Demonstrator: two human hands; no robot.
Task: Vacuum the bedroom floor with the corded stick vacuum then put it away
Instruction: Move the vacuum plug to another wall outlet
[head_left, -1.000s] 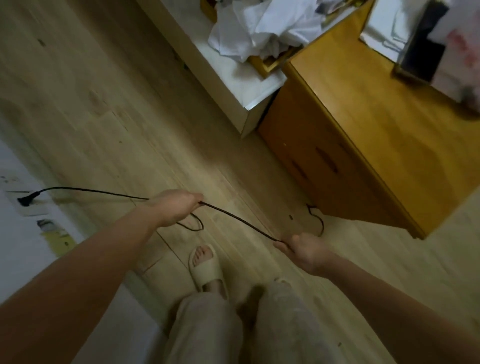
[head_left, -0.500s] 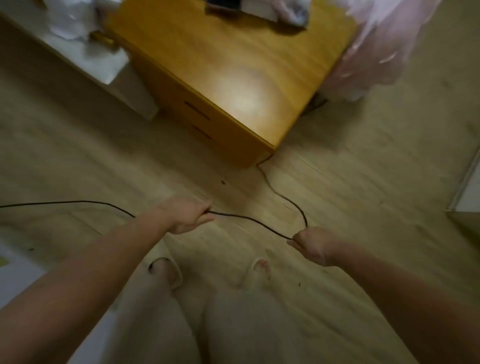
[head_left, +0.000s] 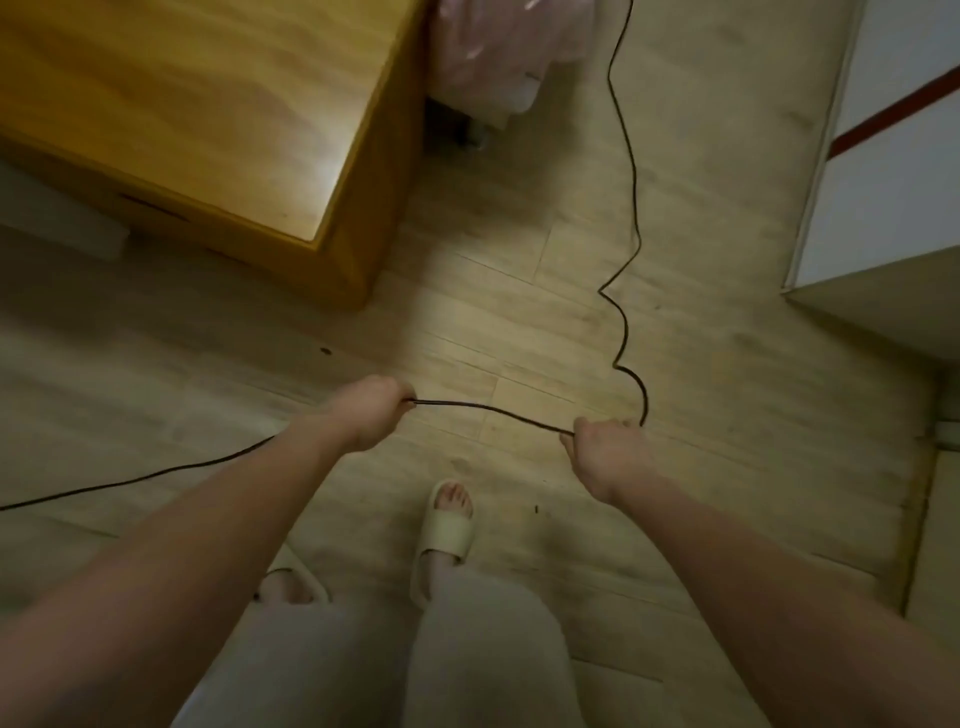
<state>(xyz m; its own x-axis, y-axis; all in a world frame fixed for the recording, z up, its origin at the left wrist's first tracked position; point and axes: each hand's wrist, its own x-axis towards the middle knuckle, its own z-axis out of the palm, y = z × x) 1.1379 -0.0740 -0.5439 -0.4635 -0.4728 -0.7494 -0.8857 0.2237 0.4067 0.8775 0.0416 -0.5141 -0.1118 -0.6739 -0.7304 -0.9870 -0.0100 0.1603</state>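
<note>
Cabinet (head_left: 208, 130) now leftward, cord (head_left: 626, 208) ahead.

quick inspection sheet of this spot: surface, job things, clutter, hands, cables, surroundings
surface: pale wood-plank floor, a few dark specks.
job's things: black power cord; vacuum itself not seen.
clutter: pink cloth hanging beside the cabinet.
grippers: left hand and right hand each grip the cord, a short span hanging between them.
cables: cord trails off frame left, and snakes over the floor to the top edge.
surroundings: orange wooden cabinet, white furniture at right, beige slippers.
</note>
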